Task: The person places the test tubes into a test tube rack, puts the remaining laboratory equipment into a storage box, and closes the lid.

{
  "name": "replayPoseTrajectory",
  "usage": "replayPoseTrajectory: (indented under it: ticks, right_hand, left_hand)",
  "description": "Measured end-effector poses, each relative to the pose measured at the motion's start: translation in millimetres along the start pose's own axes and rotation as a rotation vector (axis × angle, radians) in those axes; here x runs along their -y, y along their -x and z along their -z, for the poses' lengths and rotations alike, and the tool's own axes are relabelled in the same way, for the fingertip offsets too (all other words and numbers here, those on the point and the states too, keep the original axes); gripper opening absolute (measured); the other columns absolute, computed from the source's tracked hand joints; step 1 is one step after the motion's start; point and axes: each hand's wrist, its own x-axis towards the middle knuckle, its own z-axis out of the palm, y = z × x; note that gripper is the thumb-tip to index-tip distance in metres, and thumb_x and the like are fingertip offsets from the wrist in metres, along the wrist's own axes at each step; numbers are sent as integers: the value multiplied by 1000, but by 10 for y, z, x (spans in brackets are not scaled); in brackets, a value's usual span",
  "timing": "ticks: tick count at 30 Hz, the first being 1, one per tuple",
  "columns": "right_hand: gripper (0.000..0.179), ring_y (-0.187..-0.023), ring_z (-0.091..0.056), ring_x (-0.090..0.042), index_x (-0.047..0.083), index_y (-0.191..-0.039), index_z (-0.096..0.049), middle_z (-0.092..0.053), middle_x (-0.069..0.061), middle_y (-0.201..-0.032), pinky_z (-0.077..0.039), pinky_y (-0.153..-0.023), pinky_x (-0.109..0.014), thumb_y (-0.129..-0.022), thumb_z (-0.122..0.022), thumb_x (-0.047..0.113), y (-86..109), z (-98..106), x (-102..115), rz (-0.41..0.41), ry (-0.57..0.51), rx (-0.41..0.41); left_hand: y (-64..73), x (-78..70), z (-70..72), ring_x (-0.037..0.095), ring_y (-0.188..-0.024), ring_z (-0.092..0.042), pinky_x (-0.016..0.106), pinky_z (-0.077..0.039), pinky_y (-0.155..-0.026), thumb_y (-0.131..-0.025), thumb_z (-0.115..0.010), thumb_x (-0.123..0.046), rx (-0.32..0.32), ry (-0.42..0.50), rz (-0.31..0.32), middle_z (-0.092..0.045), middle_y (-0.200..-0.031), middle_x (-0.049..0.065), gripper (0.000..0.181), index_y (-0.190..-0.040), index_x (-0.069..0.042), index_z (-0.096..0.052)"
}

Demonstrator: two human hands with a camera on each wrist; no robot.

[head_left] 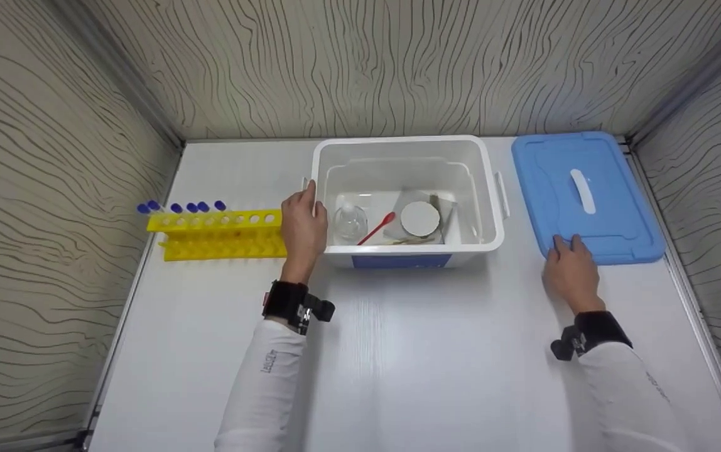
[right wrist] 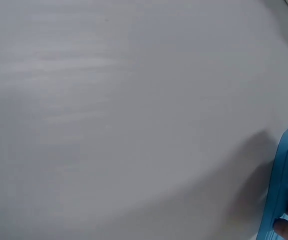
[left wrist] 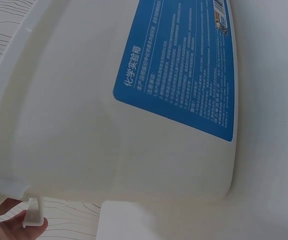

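Observation:
A white plastic storage box (head_left: 407,250) stands at the back middle of the table. At its left end, my left hand (head_left: 304,224) grips the white handle (left wrist: 34,212), fingers behind it in the left wrist view. Inside the box lie a clear flask (head_left: 351,223), a red spoon (head_left: 377,228), a round white piece (head_left: 420,218) and clear bags. On the right, a blue lid (head_left: 552,182) with a white handle lies flat. My right hand (head_left: 573,273) rests its fingers on the lid's near left corner; the right wrist view shows fingertips (right wrist: 286,227) at that edge.
Left of the box stands a yellow test tube rack (head_left: 225,251), close by my left hand, with several blue-capped tubes (head_left: 192,207) along its back. A blue printed label (left wrist: 178,70) covers the box's front. Patterned panels (head_left: 398,69) wall the table at the back and sides.

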Motion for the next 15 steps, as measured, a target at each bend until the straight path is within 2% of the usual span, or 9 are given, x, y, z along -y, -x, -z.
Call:
replayPoseTrajectory:
  ticks: [6,15]
  right_hand:
    - [51,-132,-30,-65,-11,-145,-39,-25,-46,-148,-28,-107,-74,-106,-29,20,144,-107,41,3,28,-60]
    - [47,-123,-39,-65,-11,-139,-47,-35,-45,-142,-36,-98,-76,-104,-36,19,323,-182,153,33,64,-114]
  left_hand:
    - [-5,-4,10,32,-127,-54,43,-43,-114,-99,-54,-17,-4,9,-1,-63,-131,15,46,-145,-14,-51]
    - [-6,15,-6,32,-125,-54,44,-43,-113,-99,-55,-16,-11,10,-7,-63,-131,15,46,-145,-14,-51]
